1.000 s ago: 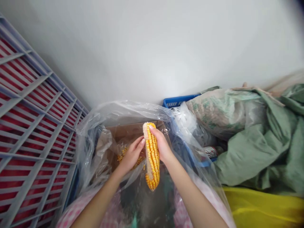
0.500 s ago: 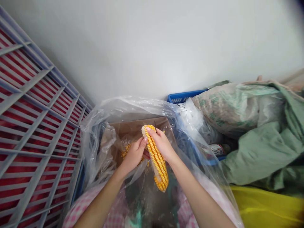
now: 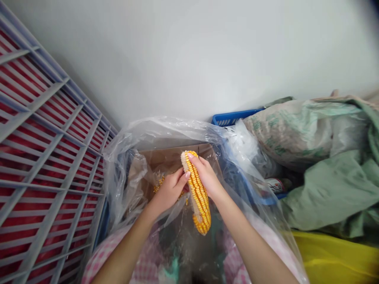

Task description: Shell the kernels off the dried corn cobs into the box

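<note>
An ear of corn slants through the middle of the view, its upper end away from me. Yellow kernels cover most of it, while a pale bare strip runs down its left side. My right hand is wrapped round the upper part, thumb lying along the kernels. From the left, my left hand is closed against the cob with its thumb pressed on the bare strip; its other fingers are partly hidden. A thin dark point shows behind my right hand, too small to name. Loose kernels lie below, inside a clear plastic bag.
Brown cardboard shows within the bag. A white slatted crate with red behind it stands at left. At right are a blue basket, a stuffed sack, green cloth and a yellow bag. A pale wall rises behind.
The whole view has shifted slightly. Both hands and the ear of corn sit a little higher and further right in the picture; the left thumb stays against the cob.
</note>
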### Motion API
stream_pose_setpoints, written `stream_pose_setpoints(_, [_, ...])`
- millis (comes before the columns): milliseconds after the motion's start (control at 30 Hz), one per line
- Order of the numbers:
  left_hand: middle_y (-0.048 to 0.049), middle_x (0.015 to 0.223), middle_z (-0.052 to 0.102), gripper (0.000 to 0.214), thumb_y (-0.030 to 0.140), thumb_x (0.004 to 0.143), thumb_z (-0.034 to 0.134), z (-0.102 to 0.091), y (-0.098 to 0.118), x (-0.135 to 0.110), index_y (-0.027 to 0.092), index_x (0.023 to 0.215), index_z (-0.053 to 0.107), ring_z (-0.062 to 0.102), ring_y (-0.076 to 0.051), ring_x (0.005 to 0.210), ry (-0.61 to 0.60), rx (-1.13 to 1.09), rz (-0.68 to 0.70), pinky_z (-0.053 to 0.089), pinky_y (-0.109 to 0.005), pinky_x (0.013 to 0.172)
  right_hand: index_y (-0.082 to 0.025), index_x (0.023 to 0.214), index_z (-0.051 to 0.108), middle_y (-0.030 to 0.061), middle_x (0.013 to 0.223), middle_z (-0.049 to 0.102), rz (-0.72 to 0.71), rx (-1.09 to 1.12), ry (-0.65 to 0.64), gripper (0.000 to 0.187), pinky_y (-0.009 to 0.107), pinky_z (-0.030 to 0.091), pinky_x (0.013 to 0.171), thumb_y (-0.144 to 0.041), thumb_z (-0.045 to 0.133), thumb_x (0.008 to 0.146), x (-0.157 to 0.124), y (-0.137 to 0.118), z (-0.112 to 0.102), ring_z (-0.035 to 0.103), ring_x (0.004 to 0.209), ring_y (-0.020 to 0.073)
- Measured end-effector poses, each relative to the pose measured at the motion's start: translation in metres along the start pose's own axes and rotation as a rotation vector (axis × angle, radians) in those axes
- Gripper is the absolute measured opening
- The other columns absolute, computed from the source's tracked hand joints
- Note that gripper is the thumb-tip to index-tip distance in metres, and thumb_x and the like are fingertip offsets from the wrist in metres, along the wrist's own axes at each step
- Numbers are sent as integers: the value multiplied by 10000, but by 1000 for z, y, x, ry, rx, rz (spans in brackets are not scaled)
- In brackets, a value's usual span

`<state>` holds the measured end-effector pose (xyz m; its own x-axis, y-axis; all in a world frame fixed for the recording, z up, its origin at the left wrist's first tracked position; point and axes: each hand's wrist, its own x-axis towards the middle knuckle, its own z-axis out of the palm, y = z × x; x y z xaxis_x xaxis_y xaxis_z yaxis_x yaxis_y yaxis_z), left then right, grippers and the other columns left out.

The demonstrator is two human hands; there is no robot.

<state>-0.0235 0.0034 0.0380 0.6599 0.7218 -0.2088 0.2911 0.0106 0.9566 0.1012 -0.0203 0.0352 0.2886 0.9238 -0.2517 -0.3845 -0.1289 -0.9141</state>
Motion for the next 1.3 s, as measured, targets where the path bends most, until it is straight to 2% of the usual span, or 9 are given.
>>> stream_pose_setpoints(200, [-59,808,645,435,437,896,231,-4,-1,-2,146,933,553,603,-181,717,20,378,87,437,-287,691,-176,783,629,-28,647,577,9,-19,-17,358,223,368,558,-513,611,665,1,7,1,482,579,101])
stream_pose_setpoints(333, [-107,870,650,446,407,906,176,-8,-3,-3,153,885,542,612,-220,805,45,659,106,410,-312,725,-173,755,628,-29,648,583,55,30,-29,343,220,371,569,-501,627,656,1,8,4,488,580,97])
stream_pose_setpoints(467, [-119,828,657,480,416,903,144,-11,-5,-1,156,847,544,625,-227,753,54,812,85,413,-309,678,-176,711,613,-36,612,555,108,88,-48,322,208,349,521,-491,639,651,1,7,7,460,552,90])
stream_pose_setpoints(633, [-111,763,663,522,418,905,119,-9,-7,0,158,822,563,630,-220,699,72,892,95,412,-302,634,-181,714,616,-41,618,546,113,110,-48,298,203,348,526,-474,634,665,0,8,8,451,556,85])
stream_pose_setpoints(833, [-98,727,663,515,397,911,128,-6,-6,-1,161,796,572,633,-207,696,108,919,74,410,-285,629,-182,732,618,-33,650,570,106,127,-30,294,213,361,561,-465,639,655,0,12,8,470,588,97])
stream_pose_setpoints(1067, [-99,747,664,487,366,913,154,-4,-2,-2,158,771,571,621,-207,697,122,829,44,391,-286,625,-187,744,618,-40,609,554,140,164,-36,291,213,367,528,-465,636,660,0,15,8,465,545,92])
stream_pose_setpoints(1233, [-70,741,663,511,412,911,159,-6,-6,-1,170,685,549,600,-171,650,207,562,91,385,-260,609,-197,723,600,-48,582,549,206,248,-23,319,227,380,525,-499,650,634,5,15,9,481,527,101])
stream_pose_setpoints(1300, [-55,743,660,516,434,908,162,-8,-5,-2,170,685,545,591,-161,646,197,462,109,387,-252,609,-201,704,590,-53,581,548,213,284,-32,317,225,377,522,-505,647,637,7,14,8,475,519,96])
